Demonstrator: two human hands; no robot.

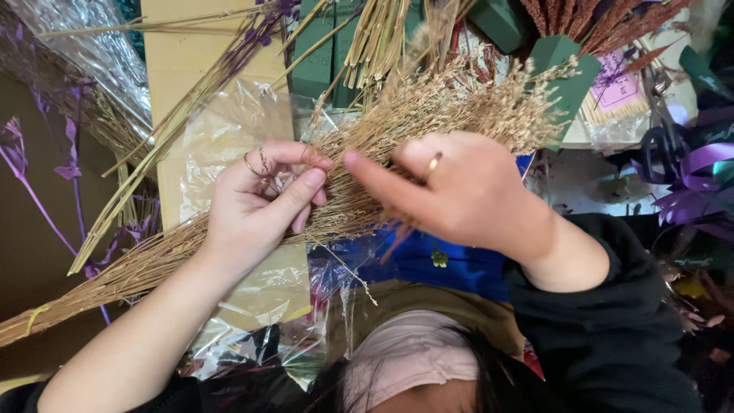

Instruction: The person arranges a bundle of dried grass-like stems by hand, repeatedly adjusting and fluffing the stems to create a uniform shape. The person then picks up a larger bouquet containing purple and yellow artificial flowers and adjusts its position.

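- We pinch the bundle of dried tan grass (229, 229) with our left hand (256, 203), thumb and fingers closed narrow on the thin stalks, likely to keep them gathered
- Our right hand (459, 191) lies over the bundle's feathery, seed-tipped end, forefinger stretched toward the left fingers and the others curled; we cannot tell whether it grips any stalks
- The bundle runs slantwise across crinkled clear cellophane (229, 122), stiff stalks at the lower left, wispy tops at the upper right
- Beyond the bundle's tops stand dark green foam blocks (566, 76); to the right of them curls glossy purple ribbon (699, 183); left of the bundle lie dried purple stems (73, 153)
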